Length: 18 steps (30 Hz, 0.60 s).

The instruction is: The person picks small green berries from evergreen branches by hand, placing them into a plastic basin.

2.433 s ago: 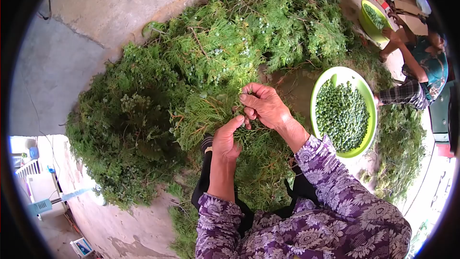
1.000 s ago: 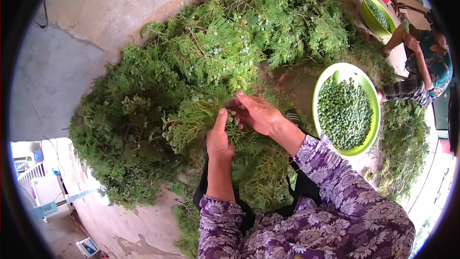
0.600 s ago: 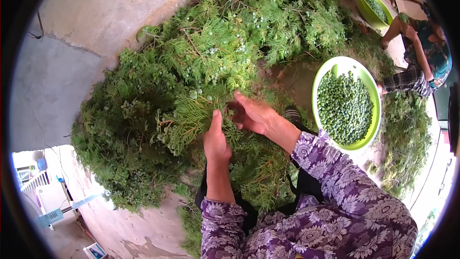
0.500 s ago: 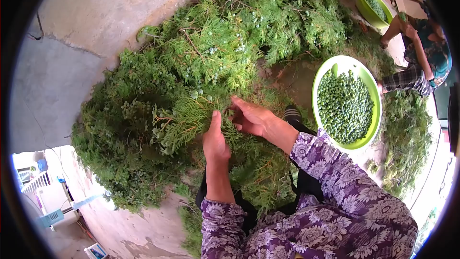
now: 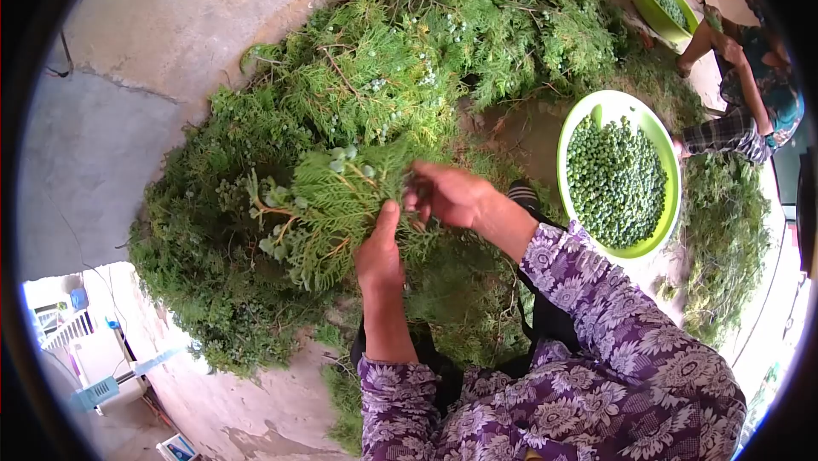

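My left hand point(image 5: 381, 256) is closed round the stem end of a leafy evergreen sprig point(image 5: 336, 205), thumb on top. Flat, fern-like foliage fans out to the left of the hand, with small pale green cones point(image 5: 345, 157) at its upper and left edges. At the right side of the sprig is my right hand point(image 5: 456, 194), somewhat blurred, its fingers curled in towards the foliage. Whatever sits between those fingertips is hidden. Cut evergreen branches point(image 5: 511, 26) lie heaped beyond and to the left of both hands.
To my right stands a lime-green basin point(image 5: 673, 180) holding many green cones point(image 5: 618, 180). Another green basin point(image 5: 656, 22) is at the far right, beside a seated person point(image 5: 754, 95). More branches point(image 5: 724, 239) lie along the right. Concrete floor point(image 5: 170, 26) shows at upper left.
The sprig in my left hand has risen slightly and turned, showing more cones on its left side. My right hand has shifted a little, its fingers more curled and blurred.
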Motion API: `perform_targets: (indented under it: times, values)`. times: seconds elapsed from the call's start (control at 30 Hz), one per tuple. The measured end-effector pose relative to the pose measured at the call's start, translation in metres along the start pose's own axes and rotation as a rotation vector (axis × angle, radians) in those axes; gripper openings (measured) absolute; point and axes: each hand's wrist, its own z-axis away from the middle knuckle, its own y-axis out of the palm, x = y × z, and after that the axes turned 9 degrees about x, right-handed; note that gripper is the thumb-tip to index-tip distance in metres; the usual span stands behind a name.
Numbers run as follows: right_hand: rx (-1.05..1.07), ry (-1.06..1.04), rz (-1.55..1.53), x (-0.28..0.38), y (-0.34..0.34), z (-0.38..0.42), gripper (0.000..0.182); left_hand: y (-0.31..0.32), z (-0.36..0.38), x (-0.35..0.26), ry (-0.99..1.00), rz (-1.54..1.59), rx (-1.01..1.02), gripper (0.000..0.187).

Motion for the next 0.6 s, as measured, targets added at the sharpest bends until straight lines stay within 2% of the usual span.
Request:
perform_targets:
  times: [0.07, 0.13, 0.2, 0.23, 0.27, 0.33, 0.4, 0.47, 0.53, 0.6]
  values:
    - [-0.006, -0.113, -0.145, 0.019, -0.005, 0.002, 0.019, -0.015, -0.005, -0.005, -0.067, -0.124, -0.154, 0.042]
    - [-0.066, -0.225, -0.297, 0.041, -0.009, 0.012, 0.018, -0.022, -0.005, -0.011, -0.014, -0.083, -0.155, 0.039]
    - [-0.109, -0.367, -0.195, 0.059, -0.028, 0.019, 0.016, -0.034, -0.008, -0.018, 0.081, 0.072, -0.049, 0.035]
    - [-0.163, -0.418, -0.128, 0.069, -0.034, 0.027, 0.015, -0.038, -0.009, -0.024, 0.114, -0.004, -0.171, 0.032]
    - [-0.219, -0.469, -0.06, 0.08, -0.041, 0.037, 0.014, -0.041, -0.006, -0.031, 0.11, 0.0, -0.167, 0.032]
    - [-0.325, -0.617, 0.05, 0.099, -0.078, 0.052, 0.013, -0.03, 0.009, -0.065, 0.026, -0.103, -0.429, 0.026]
    - [-0.428, -0.672, 0.208, 0.117, -0.123, 0.079, 0.013, -0.045, 0.004, -0.061, 0.086, -0.052, -0.424, 0.025]
    - [-0.939, -0.695, 0.659, 0.124, -0.153, 0.103, 0.025, -0.061, -0.003, -0.055, 0.155, -0.007, -0.415, 0.024]
    - [-1.319, -0.137, 1.539, 0.13, -0.18, 0.13, 0.039, -0.068, -0.008, -0.051, 0.198, -0.031, -0.394, 0.023]
    - [-1.54, 0.242, 1.639, 0.107, -0.176, 0.143, 0.047, -0.055, 0.003, -0.06, 0.153, -0.096, -0.43, 0.024]
